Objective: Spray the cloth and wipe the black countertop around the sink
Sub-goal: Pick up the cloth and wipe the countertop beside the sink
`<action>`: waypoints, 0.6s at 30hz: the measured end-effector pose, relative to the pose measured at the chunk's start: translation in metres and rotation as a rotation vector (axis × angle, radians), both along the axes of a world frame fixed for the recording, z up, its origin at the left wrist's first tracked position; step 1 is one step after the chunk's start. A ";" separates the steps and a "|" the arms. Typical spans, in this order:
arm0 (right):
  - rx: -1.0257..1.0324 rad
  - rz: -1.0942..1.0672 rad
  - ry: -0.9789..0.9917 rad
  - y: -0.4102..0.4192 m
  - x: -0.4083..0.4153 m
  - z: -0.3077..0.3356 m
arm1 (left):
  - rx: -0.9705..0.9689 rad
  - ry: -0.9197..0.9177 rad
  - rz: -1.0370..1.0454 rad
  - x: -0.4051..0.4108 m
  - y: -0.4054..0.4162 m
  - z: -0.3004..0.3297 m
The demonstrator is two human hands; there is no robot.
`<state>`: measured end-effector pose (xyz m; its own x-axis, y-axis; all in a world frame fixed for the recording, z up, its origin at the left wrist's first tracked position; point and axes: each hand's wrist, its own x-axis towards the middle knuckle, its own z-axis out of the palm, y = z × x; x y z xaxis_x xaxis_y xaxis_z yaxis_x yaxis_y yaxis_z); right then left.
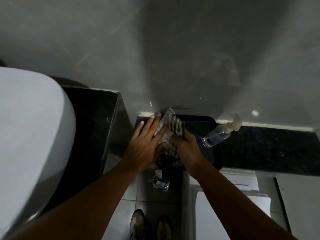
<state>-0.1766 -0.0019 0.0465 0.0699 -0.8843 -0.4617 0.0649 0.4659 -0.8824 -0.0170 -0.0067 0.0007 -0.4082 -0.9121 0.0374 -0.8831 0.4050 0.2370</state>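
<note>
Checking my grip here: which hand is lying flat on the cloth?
The left hand, fingers straight and spread over the striped cloth; the right hand has its fingers curled round it.

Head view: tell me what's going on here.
A person handles a striped cloth with both hands over a black tray on the countertop. The left hand lies flat on the cloth, fingers straight; the right hand grips it. The spray bottle lies on its side at the tray's right edge, untouched. The sink is to the left.

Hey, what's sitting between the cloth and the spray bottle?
Nothing: in the head view, only bare tray separates the cloth from the spray bottle.
</note>
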 end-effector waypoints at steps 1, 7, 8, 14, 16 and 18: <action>-0.028 0.010 -0.004 -0.001 0.004 0.008 | -0.018 -0.023 0.015 0.003 0.002 0.010; -0.383 0.066 0.283 0.000 0.043 0.051 | -0.101 -0.182 0.077 0.044 0.016 0.100; -0.450 0.088 0.348 0.001 0.052 0.057 | -0.116 -0.204 0.087 0.054 0.019 0.118; -0.803 0.539 0.818 0.030 0.115 0.036 | -0.195 -0.285 0.186 0.141 0.048 0.187; -0.723 0.739 0.859 0.050 0.133 0.019 | -0.111 -0.251 0.226 0.168 0.072 0.188; -0.649 0.708 0.858 0.066 0.148 0.008 | 0.024 -0.179 0.260 0.183 0.097 0.177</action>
